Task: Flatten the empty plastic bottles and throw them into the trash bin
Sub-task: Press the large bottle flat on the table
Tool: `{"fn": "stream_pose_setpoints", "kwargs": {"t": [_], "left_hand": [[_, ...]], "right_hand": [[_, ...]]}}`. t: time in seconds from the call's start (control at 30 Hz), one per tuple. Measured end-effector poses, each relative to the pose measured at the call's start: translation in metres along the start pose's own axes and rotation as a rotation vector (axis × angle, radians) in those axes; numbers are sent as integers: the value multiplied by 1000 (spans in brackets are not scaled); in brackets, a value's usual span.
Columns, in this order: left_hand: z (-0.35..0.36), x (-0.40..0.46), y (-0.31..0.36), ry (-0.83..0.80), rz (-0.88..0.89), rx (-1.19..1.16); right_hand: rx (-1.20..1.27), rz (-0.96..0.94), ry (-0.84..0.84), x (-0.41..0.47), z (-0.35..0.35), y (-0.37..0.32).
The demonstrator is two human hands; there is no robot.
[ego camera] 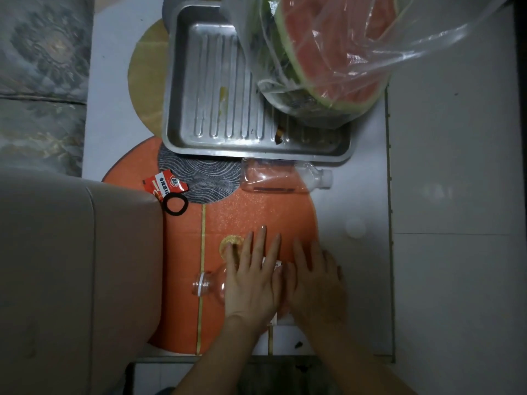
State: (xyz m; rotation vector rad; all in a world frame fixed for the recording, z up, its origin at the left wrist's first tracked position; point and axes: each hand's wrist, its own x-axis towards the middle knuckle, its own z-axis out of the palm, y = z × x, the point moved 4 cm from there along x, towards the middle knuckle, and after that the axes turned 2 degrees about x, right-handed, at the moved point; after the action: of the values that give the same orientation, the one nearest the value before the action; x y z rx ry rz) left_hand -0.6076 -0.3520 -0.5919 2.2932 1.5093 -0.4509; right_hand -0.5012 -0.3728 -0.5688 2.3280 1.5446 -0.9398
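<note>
A clear plastic bottle [209,285] lies on its side on the orange mat, neck pointing left with no cap on it. My left hand [252,280] lies flat on its body, fingers spread. My right hand [313,283] rests flat beside it on the bottle's right end. Most of the bottle is hidden under both palms. A second clear bottle [282,178] with a white cap lies on its side farther back, just in front of the metal tray. A white cap [355,228] sits on the table to the right.
A metal baking tray [216,109] stands at the back, with a plastic bag of watermelon rind [336,52] on its right side. A red wrapper [165,185] and a black hair tie [175,205] lie at the left by a beige cushion [71,266].
</note>
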Motion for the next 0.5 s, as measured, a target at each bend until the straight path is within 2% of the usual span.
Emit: {"fn": "stream_pose_setpoints", "kwargs": {"t": [0.17,0.37,0.5], "left_hand": [[-10,-1,1,-3,-39,-2],[-8,-6,3,39,-70,24],[-9,-6,8,91,-109,31]], "right_hand": [[-85,-72,-25,1,5,7],[35,-44,207,5,-12,4],[-48,-77,77,18,4,2]]}}
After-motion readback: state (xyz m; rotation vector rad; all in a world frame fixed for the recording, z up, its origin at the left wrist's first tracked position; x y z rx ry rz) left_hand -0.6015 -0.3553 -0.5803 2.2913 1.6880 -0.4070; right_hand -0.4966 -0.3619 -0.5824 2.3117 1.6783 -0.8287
